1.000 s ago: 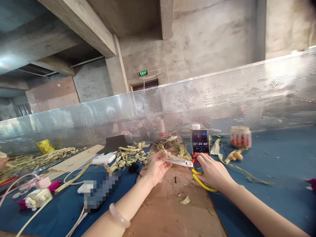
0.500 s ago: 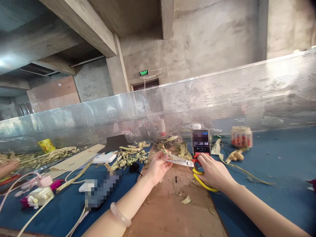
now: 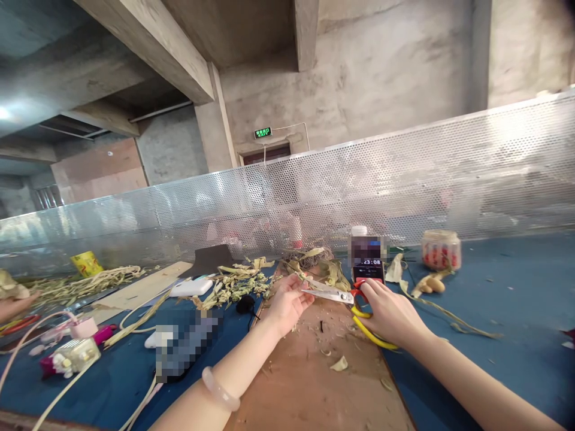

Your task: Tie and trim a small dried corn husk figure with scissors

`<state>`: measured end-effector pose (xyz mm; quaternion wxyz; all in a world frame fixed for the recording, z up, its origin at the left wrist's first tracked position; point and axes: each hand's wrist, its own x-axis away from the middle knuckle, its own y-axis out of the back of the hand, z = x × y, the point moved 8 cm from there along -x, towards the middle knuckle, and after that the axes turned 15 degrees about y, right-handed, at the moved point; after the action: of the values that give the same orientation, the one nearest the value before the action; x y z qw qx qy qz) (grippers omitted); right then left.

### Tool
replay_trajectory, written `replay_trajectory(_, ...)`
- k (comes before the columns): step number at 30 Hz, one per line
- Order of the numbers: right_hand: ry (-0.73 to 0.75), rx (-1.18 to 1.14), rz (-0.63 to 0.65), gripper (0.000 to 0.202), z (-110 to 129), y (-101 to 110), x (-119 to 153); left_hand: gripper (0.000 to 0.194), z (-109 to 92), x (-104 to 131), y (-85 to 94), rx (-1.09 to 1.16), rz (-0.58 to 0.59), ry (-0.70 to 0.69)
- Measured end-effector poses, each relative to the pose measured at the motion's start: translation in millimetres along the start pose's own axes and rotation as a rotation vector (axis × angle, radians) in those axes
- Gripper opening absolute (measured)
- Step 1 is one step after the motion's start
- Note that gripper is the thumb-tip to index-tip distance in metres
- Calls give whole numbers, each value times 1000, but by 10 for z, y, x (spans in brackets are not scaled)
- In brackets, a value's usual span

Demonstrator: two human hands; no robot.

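My right hand is closed round the red and yellow handles of a pair of scissors, whose blades point left. The blade tips reach my left hand, which wears a pale bangle at the wrist. Its thumb and forefinger are pinched together over the brown board; what they hold is too small to make out. Dried husks and a tangle of thin fibres lie just beyond. Small scraps, among them a pale husk piece, are scattered on the board.
A phone stands upright behind my right hand, with a jar farther right. Left are dried plant pieces, a white box, cables and a yellow can. Another person's hand shows at far left. A perforated metal screen runs behind.
The other person's hand at far left has shifted slightly and now shows a pale husk. My hands and the scissors hold nearly the same position.
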<state>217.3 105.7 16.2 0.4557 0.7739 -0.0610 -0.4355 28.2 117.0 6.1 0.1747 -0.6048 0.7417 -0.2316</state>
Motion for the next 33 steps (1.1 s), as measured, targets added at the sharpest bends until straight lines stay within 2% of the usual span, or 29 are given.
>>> replay_trajectory(9,8,-16,-12,26,3,5,2,25,-10,23,-12,2,-28,7)
replay_trajectory(22,19,14,-9,23,2,15,2,27,-2,14,-27,-3,8,4)
replay_trajectory(33,20,11,-29,21,3,42,-8,31,-1,35,-34,12,-5,4)
